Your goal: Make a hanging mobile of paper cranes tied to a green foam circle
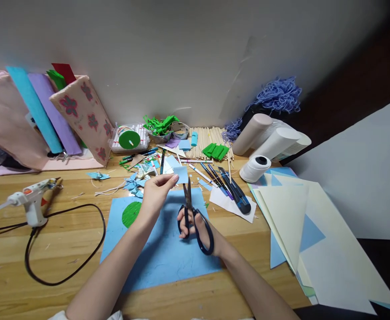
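Note:
Between thumb and fingers, my left hand pinches a small piece of light blue paper. My right hand has its fingers through the dark handles of a pair of scissors. Their blades point up and away from me, slightly parted, just below and right of the blue paper. Both hands are above a blue sheet lying on the table. A green disc rests on that sheet, partly behind my left forearm.
A glue gun with a looping black cable stands at left. Several pens, blue scraps and a utility knife lie beyond my hands. Large paper sheets are stacked at right, near a thread spool. Wooden sticks line the wall.

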The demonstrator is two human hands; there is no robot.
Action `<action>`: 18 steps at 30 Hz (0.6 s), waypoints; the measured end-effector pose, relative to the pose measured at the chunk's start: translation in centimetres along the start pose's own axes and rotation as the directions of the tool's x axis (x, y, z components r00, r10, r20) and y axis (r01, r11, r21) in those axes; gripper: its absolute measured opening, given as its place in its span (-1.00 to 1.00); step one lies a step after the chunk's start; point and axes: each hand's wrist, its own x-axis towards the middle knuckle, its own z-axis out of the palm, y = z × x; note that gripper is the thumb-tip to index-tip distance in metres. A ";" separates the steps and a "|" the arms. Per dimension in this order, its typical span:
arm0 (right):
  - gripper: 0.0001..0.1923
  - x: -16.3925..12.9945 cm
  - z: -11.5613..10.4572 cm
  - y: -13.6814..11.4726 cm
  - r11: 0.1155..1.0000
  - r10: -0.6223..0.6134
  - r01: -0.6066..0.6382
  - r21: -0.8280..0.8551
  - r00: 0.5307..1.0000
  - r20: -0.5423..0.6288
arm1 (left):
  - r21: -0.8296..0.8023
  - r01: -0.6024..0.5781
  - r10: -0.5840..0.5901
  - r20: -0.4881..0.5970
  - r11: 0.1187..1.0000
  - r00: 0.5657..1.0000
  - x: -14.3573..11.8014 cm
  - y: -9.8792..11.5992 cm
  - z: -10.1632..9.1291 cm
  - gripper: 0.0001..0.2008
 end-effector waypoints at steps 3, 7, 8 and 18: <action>-0.38 -0.4 0.8 0.3 0.997 -0.005 0.004 -0.078 1.000 -0.014 | 0.006 -0.035 0.035 -0.046 0.999 0.998 -0.3 -0.2 0.4 -0.70; -0.38 -0.3 1.0 0.1 0.996 -0.009 0.003 -0.086 0.998 -0.062 | 0.008 -0.065 0.065 -0.050 0.998 0.997 -0.9 -0.3 1.1 -0.71; -0.38 -0.2 1.0 0.0 0.996 -0.010 0.003 -0.091 0.997 -0.072 | 0.007 -0.068 0.068 -0.042 0.998 0.997 -1.0 -0.4 1.2 -0.72; -0.37 0.1 0.8 0.5 0.998 0.016 -0.023 -0.057 0.993 -0.116 | -0.032 -0.036 0.036 -0.013 0.999 0.999 -0.9 -0.9 1.4 -0.71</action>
